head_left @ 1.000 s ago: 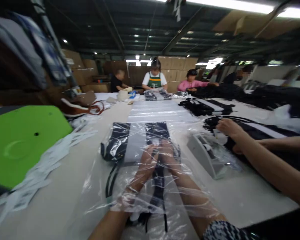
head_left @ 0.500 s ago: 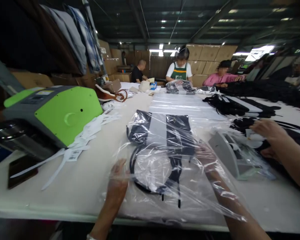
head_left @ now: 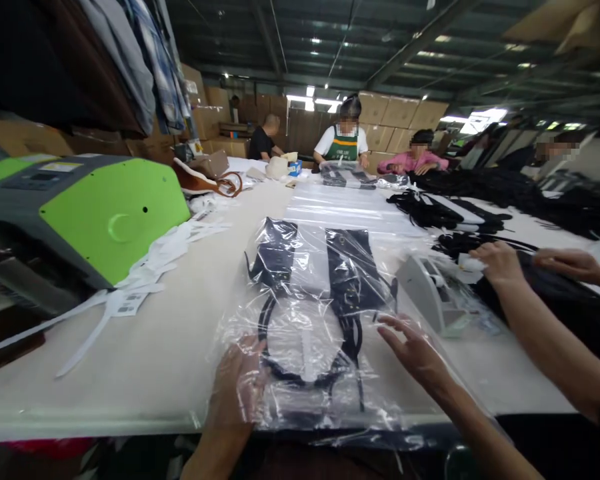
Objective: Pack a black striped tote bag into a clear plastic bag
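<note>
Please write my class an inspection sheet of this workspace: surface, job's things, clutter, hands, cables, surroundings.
Surface: pale table, front edge in view.
Job's things: black strapped item beneath clear plastic, pale band across its middle.
Clutter: white label strips beside green-and-gray machine; gray holder at right.
Hands: left hand at the plastic's left side; right hand at its right, fingers spread.
Cables: nothing seen.
Surroundings: co-workers, cardboard boxes, hanging garments.
</note>
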`<state>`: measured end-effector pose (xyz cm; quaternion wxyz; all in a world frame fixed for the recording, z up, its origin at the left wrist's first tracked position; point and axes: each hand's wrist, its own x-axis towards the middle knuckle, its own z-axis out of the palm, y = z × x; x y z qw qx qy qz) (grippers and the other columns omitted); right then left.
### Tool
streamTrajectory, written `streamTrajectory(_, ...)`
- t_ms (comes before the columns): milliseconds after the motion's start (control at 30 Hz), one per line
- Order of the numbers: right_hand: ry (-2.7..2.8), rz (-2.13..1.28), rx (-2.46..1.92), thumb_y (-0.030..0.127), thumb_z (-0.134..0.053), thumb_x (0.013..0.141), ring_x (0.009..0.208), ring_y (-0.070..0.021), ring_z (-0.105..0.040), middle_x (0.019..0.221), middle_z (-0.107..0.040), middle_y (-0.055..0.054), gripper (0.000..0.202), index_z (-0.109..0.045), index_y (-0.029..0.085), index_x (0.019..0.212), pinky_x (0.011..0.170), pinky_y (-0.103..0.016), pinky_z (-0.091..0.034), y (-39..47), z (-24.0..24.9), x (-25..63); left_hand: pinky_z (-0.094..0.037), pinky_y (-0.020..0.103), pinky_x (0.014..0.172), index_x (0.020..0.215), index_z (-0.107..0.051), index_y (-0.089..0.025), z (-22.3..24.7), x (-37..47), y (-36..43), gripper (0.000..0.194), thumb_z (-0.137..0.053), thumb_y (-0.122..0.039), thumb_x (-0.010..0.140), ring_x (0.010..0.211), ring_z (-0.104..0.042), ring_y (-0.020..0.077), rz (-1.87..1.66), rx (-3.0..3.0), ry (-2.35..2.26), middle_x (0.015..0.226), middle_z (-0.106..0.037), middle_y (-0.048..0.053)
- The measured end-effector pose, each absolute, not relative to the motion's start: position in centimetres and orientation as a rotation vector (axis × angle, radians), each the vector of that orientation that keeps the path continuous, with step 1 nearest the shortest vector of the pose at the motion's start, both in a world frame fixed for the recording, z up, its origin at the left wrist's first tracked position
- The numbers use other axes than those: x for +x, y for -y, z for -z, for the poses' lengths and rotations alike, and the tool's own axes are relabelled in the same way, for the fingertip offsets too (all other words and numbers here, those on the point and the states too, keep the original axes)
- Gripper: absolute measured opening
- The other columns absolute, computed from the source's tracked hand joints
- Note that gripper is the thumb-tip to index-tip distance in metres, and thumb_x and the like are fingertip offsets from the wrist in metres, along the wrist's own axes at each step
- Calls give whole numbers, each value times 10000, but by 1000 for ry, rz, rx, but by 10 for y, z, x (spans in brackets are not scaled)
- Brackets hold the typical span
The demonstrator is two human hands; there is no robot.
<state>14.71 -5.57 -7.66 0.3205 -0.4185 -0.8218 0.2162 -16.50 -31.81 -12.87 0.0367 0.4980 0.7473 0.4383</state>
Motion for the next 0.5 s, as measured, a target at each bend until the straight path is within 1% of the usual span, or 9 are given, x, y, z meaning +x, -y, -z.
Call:
streamTrajectory(67,2183,-675,-1102,485,-611,855,879,-260,-686,954,-732,-79,269,-745,270,945,854,-435,-552,78,69,136,-456,577,1134,1241,-670,-313,120,-150,304,345,-589,-302,906,1341,-529,324,-1258,1814,-2217,1384,-623,62)
streamTrajectory(133,2184,-823,-1088,435,-597,846,779,-226,-670,897,-724,-62,250,-732,253,951,772,-385,-559,93,68,124,-522,545,1067,1212,-687,-270,110,-133,288,320,-576,-256,912,1281,-583,314,-1163,2081,-2152,1324,-661,91)
streamTrajectory(200,2171,-938,-1053,404,-586,829,804,-221,-676,926,-730,-62,260,-724,240,975,786,-371,-556,100,70,116,-552,520,1025,1211,-686,-227,101,-117,272,324,-554,-230,915,1232,-616,306,-1092,2260,-2072,1299,-671,122)
streamTrajectory(267,2162,-989,-1038,400,-575,842,883,-227,-686,969,-738,-59,265,-724,241,992,848,-374,-544,104,71,112,-561,493,1009,1258,-659,-198,95,-105,257,363,-529,-217,920,1209,-627,296,-1017,2338,-1979,1294,-672,141)
streamTrajectory(333,2166,-985,-1040,413,-569,867,931,-232,-686,962,-741,-48,248,-732,249,957,899,-377,-523,106,71,109,-553,475,1018,1322,-616,-189,94,-98,245,410,-499,-201,930,1216,-624,290,-923,2315,-1948,1315,-660,148)
streamTrajectory(400,2177,-974,-1065,429,-574,875,904,-233,-685,907,-741,-37,243,-742,254,895,903,-379,-514,108,68,105,-511,491,1073,1334,-608,-188,94,-96,233,420,-484,-192,932,1263,-596,298,-848,2246,-1957,1349,-638,155)
streamTrajectory(467,2182,-963,-1174,455,-611,846,809,-238,-681,797,-726,-30,246,-755,257,868,840,-386,-527,110,67,100,-450,532,1129,1318,-623,-189,95,-96,221,412,-511,-208,923,1341,-530,326,-815,2170,-1966,1398,-601,161)
streamTrajectory(500,2175,-943,-1241,473,-639,821,763,-243,-676,757,-716,-30,257,-763,256,882,800,-392,-534,110,68,98,-413,551,1156,1345,-604,-191,94,-97,215,441,-524,-204,911,1385,-482,335,-833,2130,-1966,1435,-571,159)
